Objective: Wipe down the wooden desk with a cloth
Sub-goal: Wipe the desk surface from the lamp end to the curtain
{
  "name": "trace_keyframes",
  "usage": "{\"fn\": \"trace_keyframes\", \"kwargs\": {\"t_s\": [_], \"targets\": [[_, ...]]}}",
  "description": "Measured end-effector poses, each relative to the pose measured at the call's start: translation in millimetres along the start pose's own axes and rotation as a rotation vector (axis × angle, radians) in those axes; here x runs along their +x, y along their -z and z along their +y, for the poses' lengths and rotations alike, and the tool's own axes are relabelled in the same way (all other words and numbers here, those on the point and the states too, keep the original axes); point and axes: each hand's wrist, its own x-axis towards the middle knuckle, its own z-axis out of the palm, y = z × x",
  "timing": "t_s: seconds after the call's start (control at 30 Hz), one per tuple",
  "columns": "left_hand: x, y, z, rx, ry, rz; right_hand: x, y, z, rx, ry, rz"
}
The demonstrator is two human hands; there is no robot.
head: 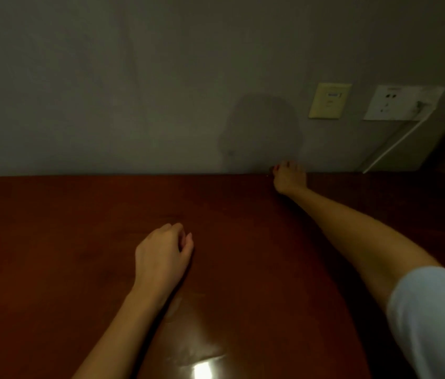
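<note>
Desk (52, 242): we see a broad, flat top of reddish-brown wood. It is smooth and glossy, and its far edge butts against the wall (106, 91).
Cloth: we find none in view. It may be under or beyond the right hand, but we cannot tell.
Left hand (162, 255): it rests knuckles-up near the middle of the desk, fingers loosely curled and holding nothing we can see. We judge it is placed there as a prop while the body leans forward.
Right hand (288, 177): the arm is stretched long to the far edge, fingertips at the seam of desk and wall. It is too small and dim for us to say whether it grips anything. We read the reach as aimed at the back strip of the top.
Sleeve (434, 318): pale, soft fabric on the right upper arm, at the near right.
Glare (202, 370): a bright reflection at the near edge, with faint streaks around it. This suggests a lacquered or possibly damp surface.
Dark patch (262, 129): a rounded, darker area on the matt grey wall just above the right hand. We cannot tell whether it is shadow or stain.
Yellowish plate (329, 100): flat and square, on the wall to the far right.
White socket (399, 102): just right of the plate, with a white strip (390, 144) running down from it toward the desk.
</note>
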Motion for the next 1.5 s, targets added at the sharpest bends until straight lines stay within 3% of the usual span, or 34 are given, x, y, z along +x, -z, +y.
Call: {"fn": "trace_keyframes", "kwargs": {"t_s": [0.1, 0.33, 0.5, 0.63, 0.7, 0.8, 0.93, 1.0, 1.13, 1.27, 1.37, 1.5], "targets": [[0.5, 2.2, 0.7, 0.002, 0.010, -0.013, -1.3, -6.1, -19.8, 0.026, 0.049, -0.006], [-0.5, -1.3, -2.8, -0.010, -0.004, 0.004, -62.3, 9.7, 21.7, 0.124, 0.584, -0.164], [0.0, -3.6, -3.7, -0.019, -0.014, 0.003, -22.9, 21.4, 78.4, 0.058, 0.254, -0.080], [0.5, -2.0, -3.0, -0.008, -0.006, -0.009, 7.8, 8.3, 55.2, -0.002, 0.039, -0.011], [0.2, -0.9, -1.6, -0.006, -0.005, -0.008, 7.5, 3.4, 31.5, 0.006, 0.110, -0.029], [0.2, -0.4, -2.0, -0.013, -0.001, -0.018, -24.9, 3.7, -1.3, 0.086, 0.369, -0.125], [-0.6, -2.6, -3.3, -0.012, -0.003, -0.011, -93.5, 15.0, 12.3, 0.139, 0.694, -0.171], [-0.3, -2.9, -4.3, -0.018, -0.009, -0.007, -95.0, 21.7, 43.9, 0.129, 0.646, -0.140], [-0.2, -2.1, -2.5, -0.019, -0.003, -0.008, -40.4, 29.9, 93.8, 0.038, 0.230, -0.075], [-1.4, -1.6, -1.1, -0.009, -0.005, 0.002, 1.0, 16.3, 78.6, -0.036, 0.068, -0.053], [-1.2, -1.4, -1.3, -0.024, -0.008, 0.000, -1.4, 8.5, 40.0, -0.008, 0.188, -0.076], [-0.4, -2.1, -3.9, -0.025, -0.003, -0.007, -63.8, 11.2, 5.7, 0.040, 0.574, -0.204]]}}
